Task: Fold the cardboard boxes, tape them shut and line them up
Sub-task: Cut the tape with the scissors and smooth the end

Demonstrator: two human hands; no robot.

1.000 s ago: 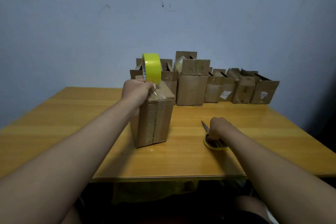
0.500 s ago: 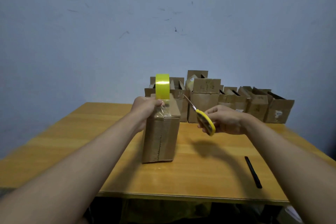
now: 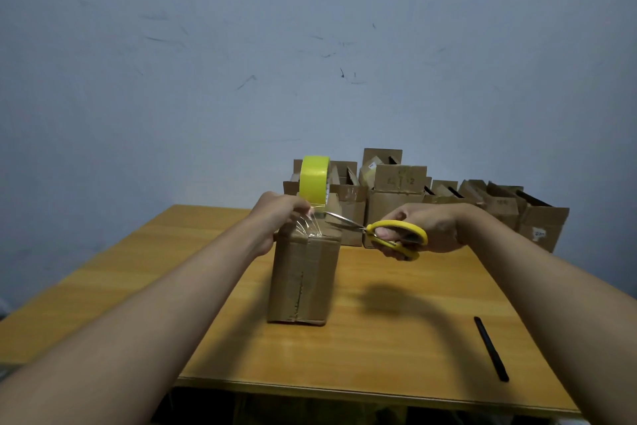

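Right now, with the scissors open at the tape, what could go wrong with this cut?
The open blades of the scissors point toward the left hand holding the tape roll, so a slip might nick its fingers. The stretched tape strip looks wrinkled and may stick to itself. The tall box stands on end and could tip.

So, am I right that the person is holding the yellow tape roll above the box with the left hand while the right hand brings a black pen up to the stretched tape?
Not quite: the right hand holds yellow-handled scissors, not a pen. The black pen lies on the table, as the head view shows. The left hand does hold the tape roll above the box.
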